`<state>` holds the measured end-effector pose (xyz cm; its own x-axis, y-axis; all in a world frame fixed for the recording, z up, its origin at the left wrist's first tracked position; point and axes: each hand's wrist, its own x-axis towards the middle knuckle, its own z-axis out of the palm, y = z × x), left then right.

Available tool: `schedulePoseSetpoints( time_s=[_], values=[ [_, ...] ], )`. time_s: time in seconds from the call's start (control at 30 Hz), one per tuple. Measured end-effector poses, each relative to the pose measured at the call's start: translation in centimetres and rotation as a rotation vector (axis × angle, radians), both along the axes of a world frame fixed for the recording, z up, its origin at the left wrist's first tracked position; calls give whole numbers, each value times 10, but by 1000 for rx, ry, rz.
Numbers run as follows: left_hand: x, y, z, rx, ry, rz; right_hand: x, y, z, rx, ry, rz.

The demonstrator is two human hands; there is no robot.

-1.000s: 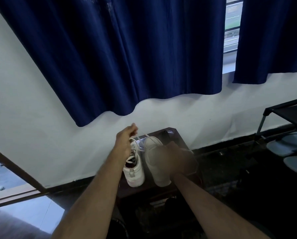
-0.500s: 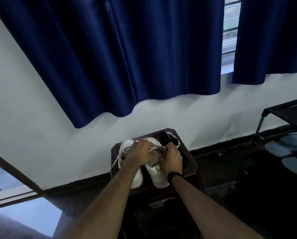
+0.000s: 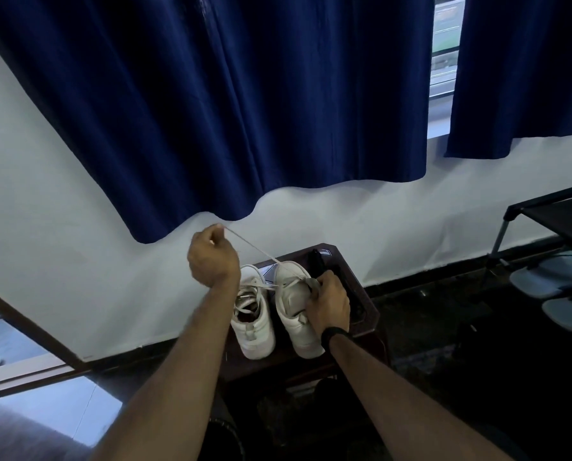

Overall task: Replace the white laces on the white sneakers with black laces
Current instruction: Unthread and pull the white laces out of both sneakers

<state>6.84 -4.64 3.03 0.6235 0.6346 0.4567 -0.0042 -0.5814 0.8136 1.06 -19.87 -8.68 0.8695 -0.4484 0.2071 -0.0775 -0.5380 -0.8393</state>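
While the right hand [image 3: 327, 302] grips the right sneaker [image 3: 294, 307], the left hand [image 3: 213, 257] pinches its white lace [image 3: 254, 249] taut

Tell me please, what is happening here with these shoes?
A person is unlacing a pair of white sneakers on a small dark wooden stool. The left hand pinches a white lace and draws it up, taut, from the right-side white sneaker, while the right hand holds that sneaker steady. The left-side white sneaker has its laces loose. Black laces are not threaded yet.
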Motion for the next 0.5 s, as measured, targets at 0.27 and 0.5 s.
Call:
schedulePoseSetpoints(
  time_s=[0.27, 0.5],
  values=[
    [-6, -17, -60, 631, 434, -550, 0, 0, 0, -11, 20, 17],
    [-4, -40, -79, 980, 411, -740, -2, -2, 1, 20, 6, 33]
  ],
)
